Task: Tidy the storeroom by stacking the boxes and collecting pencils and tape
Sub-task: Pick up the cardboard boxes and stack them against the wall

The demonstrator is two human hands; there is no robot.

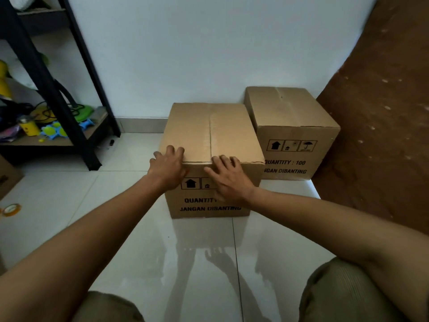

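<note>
Open tiled floor [130, 228] lies left of the near box [210, 135]. On its right, the far box [292, 117] stands just beside it, leaving a narrow gap. Brown panel [383, 124] blocks the right; black shelf leg [69, 108] stands at left.

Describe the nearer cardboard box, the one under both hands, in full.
The nearer box is plain brown corrugated cardboard, flaps closed, with a taped seam down the top. It stands upright on the tiled floor, left of and in front of the second box. Its front shows black handling symbols and "JANGAN DIBANTING". The left hand and right hand lie with spread fingers over its top front edge.
</note>
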